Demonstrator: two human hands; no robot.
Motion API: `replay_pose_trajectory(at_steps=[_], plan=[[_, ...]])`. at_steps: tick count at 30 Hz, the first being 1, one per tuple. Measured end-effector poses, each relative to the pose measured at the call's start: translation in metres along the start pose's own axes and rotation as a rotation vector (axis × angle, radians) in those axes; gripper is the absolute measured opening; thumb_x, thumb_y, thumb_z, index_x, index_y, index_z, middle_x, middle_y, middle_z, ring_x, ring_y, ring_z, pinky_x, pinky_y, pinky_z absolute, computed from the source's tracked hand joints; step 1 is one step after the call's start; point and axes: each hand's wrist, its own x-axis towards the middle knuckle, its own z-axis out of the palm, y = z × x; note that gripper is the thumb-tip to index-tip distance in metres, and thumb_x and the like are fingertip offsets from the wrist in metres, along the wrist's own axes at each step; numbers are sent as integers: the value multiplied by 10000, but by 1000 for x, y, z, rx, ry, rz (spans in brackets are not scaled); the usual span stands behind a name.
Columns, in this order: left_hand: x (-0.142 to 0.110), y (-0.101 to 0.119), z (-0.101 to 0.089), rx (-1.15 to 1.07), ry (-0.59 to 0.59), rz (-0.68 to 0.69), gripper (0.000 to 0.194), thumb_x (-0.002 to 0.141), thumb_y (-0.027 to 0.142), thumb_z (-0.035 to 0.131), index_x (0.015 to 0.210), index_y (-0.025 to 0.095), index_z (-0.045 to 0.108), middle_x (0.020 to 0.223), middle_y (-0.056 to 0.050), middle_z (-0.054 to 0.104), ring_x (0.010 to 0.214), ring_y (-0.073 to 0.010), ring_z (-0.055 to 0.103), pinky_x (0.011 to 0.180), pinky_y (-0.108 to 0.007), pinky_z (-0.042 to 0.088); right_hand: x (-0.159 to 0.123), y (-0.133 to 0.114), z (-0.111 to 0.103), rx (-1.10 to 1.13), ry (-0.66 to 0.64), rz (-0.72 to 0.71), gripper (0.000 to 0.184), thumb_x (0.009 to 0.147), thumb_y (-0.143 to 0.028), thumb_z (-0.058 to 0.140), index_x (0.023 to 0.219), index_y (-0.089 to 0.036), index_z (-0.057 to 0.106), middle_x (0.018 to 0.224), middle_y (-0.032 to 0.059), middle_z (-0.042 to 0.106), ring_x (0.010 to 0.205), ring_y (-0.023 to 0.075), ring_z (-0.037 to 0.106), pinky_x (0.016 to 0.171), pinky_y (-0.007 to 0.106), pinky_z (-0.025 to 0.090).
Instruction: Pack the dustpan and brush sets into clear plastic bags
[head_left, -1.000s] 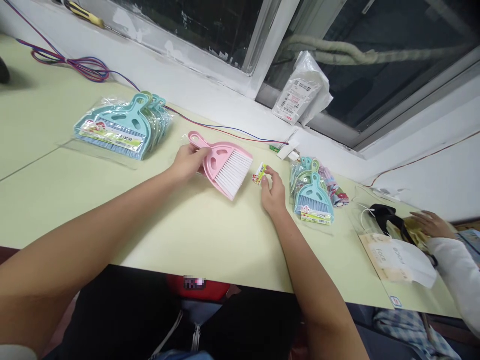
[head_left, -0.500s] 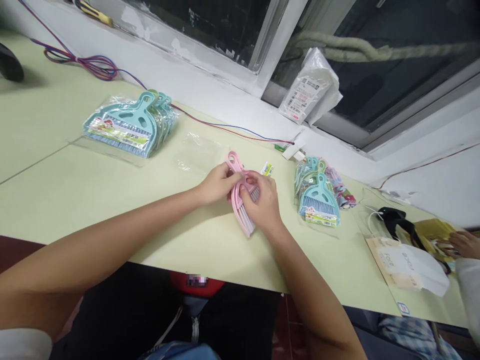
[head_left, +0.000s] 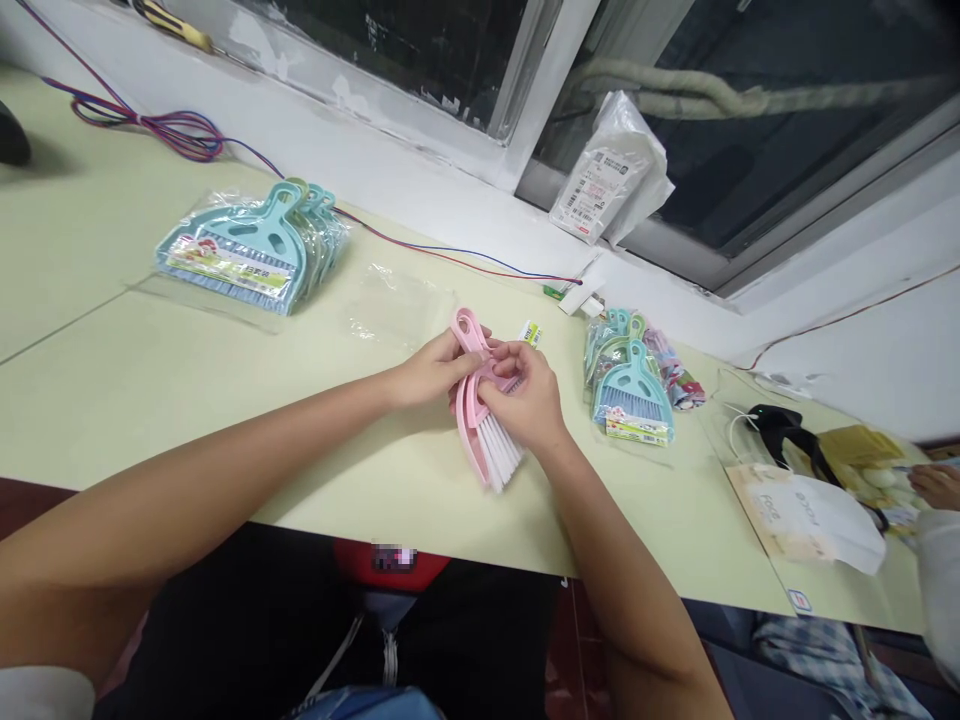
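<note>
Between my hands are a small pink dustpan (head_left: 465, 438) and a matching pink brush with white bristles (head_left: 498, 455), one against the other. The bristles point down toward the table's front edge. My left hand (head_left: 429, 371) is closed around the handle area, its thumb on top. With thumb and fingers, my right hand (head_left: 531, 398) grips the brush at its pink head; some fingertips are hidden. Just behind my right hand lies a small printed label card (head_left: 529, 333). A flat clear plastic bag (head_left: 397, 305) rests on the table behind my left hand.
Bagged blue and green dustpan sets stand in a left stack (head_left: 232, 250) and a right stack (head_left: 634, 390). Wires (head_left: 450, 257) run along the wall. A plastic-wrapped packet (head_left: 604, 175) leans at the window. At far right are a paper bag (head_left: 787, 515) and another person's hand (head_left: 937, 485).
The brush has turned within my hands, so its white bristles show more broadly and fan out beside the dustpan. The view has shifted slightly. At far right, the other person's yellow item has moved.
</note>
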Motion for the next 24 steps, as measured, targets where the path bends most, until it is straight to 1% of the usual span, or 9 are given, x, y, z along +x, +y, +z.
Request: replay_pose_trajectory(at_steps=[2,4,7,10,13,15,17,20,24], plan=[[-1,3,0,-39,-27,-54,372,938,405,624,1214,181,518,1081,-83,660,928,-197,657,780,-336,525,1,2,0,20,-27,32,273,696,-278,665,956,-244,586,803,-12,630,913,235,647,907,397,498],[0,6,1,-68,-65,-72,363,944,411,620,1209,188,511,1024,-76,660,864,-184,657,724,-319,518,2,4,0,35,-47,63,271,689,-279,664,945,-240,585,798,-15,626,866,218,641,863,374,507],[1,7,1,-85,-114,-71,339,944,426,621,1169,194,520,939,-65,658,769,-167,647,655,-296,495,2,5,-1,63,-57,104,275,673,-274,672,932,-232,593,786,-19,618,805,195,624,810,346,511],[2,5,0,-74,-153,-51,302,954,437,606,1116,193,536,859,-45,640,692,-145,618,624,-282,477,2,5,-2,121,-81,146,279,652,-267,683,916,-219,606,764,-27,603,739,169,603,761,319,506],[2,2,0,-66,-176,-52,268,964,432,589,1080,193,547,821,-26,608,661,-130,587,596,-263,455,2,4,-4,210,-119,202,290,637,-243,677,917,-207,608,709,-47,571,675,146,572,707,293,488],[2,1,1,-77,-168,-58,268,955,432,603,1066,195,547,823,-19,594,658,-124,571,582,-251,442,3,5,-6,252,-136,230,302,628,-223,671,922,-203,604,687,-57,553,649,136,552,682,282,471],[3,1,2,-95,-158,-57,280,943,441,620,1050,193,547,835,-17,587,660,-119,560,583,-247,440,3,6,-7,271,-153,249,309,620,-209,667,922,-201,604,679,-60,547,636,130,537,668,278,456],[3,1,4,-113,-182,-69,309,939,474,618,1021,184,548,830,-18,576,655,-117,552,586,-249,443,5,6,-10,276,-180,269,315,609,-195,663,920,-195,608,676,-60,546,630,128,525,654,275,437],[1,2,2,-100,-204,-102,353,945,518,595,1069,197,515,824,-15,572,624,-113,544,541,-238,425,8,3,-17,302,-220,291,296,626,-193,642,921,-188,623,644,-66,540,608,121,512,661,278,424]])
